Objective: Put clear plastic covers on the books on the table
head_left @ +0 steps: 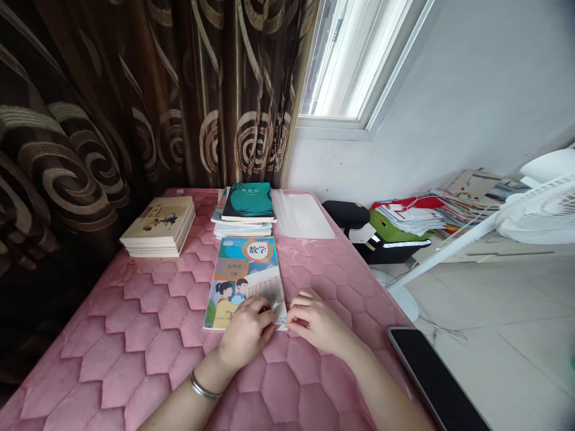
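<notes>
A mathematics textbook (245,269) with a blue and orange cover and two cartoon children lies flat, its lower edge towards me. My left hand (249,326) rests over its lower right part, thumb and fingers pinched at the corner. Just beside it, my right hand (314,320) has its fingers curled together, their tips at the same corner. Something shiny and clear, like thin film, shows by the left fingertips; its extent is hard to make out. A silver bangle (204,388) circles my left wrist.
Behind the textbook stand piled books topped by a teal one (249,200), beside clear plastic sheets (303,215). Stacked beige books (157,224) sit left on the pink quilted surface (130,353). At right are a dark-screened device (435,377) and a white fan (453,239).
</notes>
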`<state>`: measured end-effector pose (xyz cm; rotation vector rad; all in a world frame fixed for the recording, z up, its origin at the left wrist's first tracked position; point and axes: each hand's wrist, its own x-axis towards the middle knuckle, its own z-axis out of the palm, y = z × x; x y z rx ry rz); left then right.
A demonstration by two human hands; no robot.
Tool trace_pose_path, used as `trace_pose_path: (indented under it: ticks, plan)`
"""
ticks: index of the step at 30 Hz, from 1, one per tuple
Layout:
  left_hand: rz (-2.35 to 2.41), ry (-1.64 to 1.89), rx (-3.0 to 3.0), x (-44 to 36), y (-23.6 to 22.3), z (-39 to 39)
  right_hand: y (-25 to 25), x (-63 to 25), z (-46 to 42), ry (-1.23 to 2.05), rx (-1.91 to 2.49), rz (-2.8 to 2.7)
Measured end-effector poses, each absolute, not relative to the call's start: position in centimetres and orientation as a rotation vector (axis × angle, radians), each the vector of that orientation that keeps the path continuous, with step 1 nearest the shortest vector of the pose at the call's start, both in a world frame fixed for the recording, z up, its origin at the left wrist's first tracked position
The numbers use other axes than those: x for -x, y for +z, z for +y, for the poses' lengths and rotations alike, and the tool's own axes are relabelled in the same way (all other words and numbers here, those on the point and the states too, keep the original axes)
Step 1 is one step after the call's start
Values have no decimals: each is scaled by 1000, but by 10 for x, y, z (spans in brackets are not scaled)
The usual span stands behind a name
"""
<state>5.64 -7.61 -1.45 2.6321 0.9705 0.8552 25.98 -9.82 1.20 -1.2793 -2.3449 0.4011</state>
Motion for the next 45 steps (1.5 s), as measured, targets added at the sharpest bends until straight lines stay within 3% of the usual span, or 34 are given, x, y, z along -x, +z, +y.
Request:
trace_pose_path:
  ticks: [34, 45]
  plan:
    - [900, 906, -2570, -57, -11, -77, 1, -263, -100, 71, 1157, -2257]
    - [1097, 1076, -2109, -57, -24, -66, 4, -237, -90, 51, 1185, -1909]
